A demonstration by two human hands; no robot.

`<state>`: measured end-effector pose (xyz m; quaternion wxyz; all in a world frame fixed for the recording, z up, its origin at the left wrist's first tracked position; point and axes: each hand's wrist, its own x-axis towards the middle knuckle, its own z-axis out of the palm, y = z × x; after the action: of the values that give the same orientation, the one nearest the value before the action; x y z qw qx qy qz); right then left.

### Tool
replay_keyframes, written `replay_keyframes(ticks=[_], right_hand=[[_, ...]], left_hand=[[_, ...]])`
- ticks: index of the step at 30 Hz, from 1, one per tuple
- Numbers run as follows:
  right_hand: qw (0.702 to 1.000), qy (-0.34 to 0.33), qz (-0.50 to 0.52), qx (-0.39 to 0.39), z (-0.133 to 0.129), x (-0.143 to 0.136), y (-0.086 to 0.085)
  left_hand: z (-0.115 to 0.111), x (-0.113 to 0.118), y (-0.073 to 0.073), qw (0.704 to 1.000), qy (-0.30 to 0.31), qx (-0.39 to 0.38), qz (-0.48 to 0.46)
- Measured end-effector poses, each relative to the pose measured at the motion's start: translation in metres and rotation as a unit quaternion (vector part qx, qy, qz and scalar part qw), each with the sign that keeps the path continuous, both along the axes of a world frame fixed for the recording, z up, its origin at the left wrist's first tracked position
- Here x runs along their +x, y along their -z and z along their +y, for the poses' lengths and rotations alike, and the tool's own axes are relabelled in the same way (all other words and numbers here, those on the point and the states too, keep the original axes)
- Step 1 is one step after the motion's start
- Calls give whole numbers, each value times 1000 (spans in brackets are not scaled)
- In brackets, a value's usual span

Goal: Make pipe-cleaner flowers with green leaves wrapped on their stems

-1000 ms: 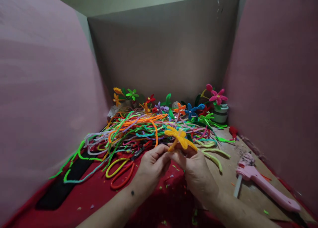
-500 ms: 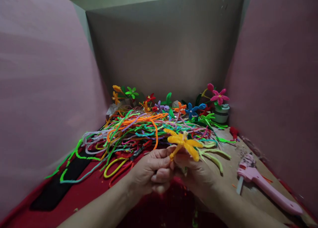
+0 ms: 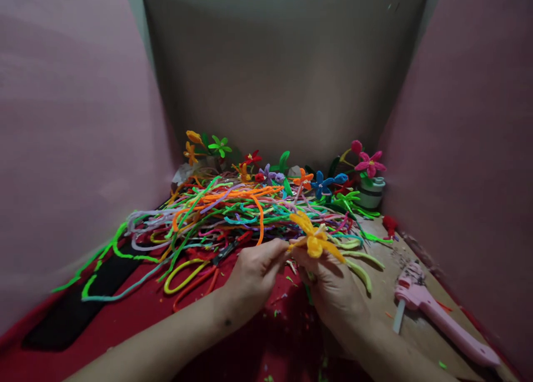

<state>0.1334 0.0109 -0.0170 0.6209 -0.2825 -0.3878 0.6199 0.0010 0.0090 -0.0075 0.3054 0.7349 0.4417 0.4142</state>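
Observation:
A yellow-orange pipe-cleaner flower (image 3: 315, 242) with a pale centre is held up between my hands, its petals spread. My right hand (image 3: 333, 285) is closed on the flower from below, and the fingertips are partly hidden behind the petals. My left hand (image 3: 261, 268) pinches a petal at the flower's left side, thumb and fingers pressed together. Just beyond my hands lies a heap of colourful pipe cleaners (image 3: 233, 210). Several pale green leaf-like strips (image 3: 361, 276) are on the board close by my right hand.
A pink glue gun (image 3: 445, 321) rests on a brown board (image 3: 378, 337) at right. Pliers (image 3: 222, 254) lie by the heap, left of a black strip (image 3: 50, 326) on red cloth (image 3: 158, 343). Finished flowers line the back, one in a small pot (image 3: 370, 196). Pink walls stand at both sides.
The flower has turned and tilted, with its petals now facing differently. My left hand has changed its hold from the stem area to a petal. The view has shifted slightly.

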Motion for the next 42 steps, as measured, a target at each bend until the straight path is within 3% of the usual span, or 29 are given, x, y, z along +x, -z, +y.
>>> replay_keyframes(ticks=[4,6,10,14,18,21,24,26,29,32,35,37,40,42], right_hand=[[997,-14,-65,30,0,-2,-1],[997,-18,-73,14,0,-2,0],[997,-20,-66,-33,1,-3,6],[997,-48,-27,-52,5,-5,16],[994,-95,-26,-53,6,-6,22],[995,-86,-27,-52,3,-8,19],[996,-54,-13,-74,3,-12,11],[995,-50,-5,-81,6,-14,5],[996,-51,-12,-76,15,-17,0],[997,-34,-28,-58,20,-18,2],[999,-25,-37,-30,17,-18,6],[998,-23,-45,-25,14,-18,9],[998,-36,-44,-38,13,-17,12],[997,-45,-38,-42,14,-17,14]], left_hand=[[5,2,-3,968,40,-203,-140],[7,1,-1,942,68,-257,-205],[10,-3,8,870,132,-342,-330],[14,-11,19,795,204,-421,-386],[19,-19,32,740,285,-467,-391],[21,-23,36,723,315,-472,-393],[20,-23,27,750,304,-445,-383],[19,-21,18,807,260,-400,-347],[16,-19,9,924,139,-270,-234],[14,-18,13,982,39,-135,-125],[13,-18,22,998,-8,-26,-50],[13,-17,25,999,-11,-2,-40],[13,-15,21,989,10,-97,-109],[14,-14,17,964,37,-194,-180]])
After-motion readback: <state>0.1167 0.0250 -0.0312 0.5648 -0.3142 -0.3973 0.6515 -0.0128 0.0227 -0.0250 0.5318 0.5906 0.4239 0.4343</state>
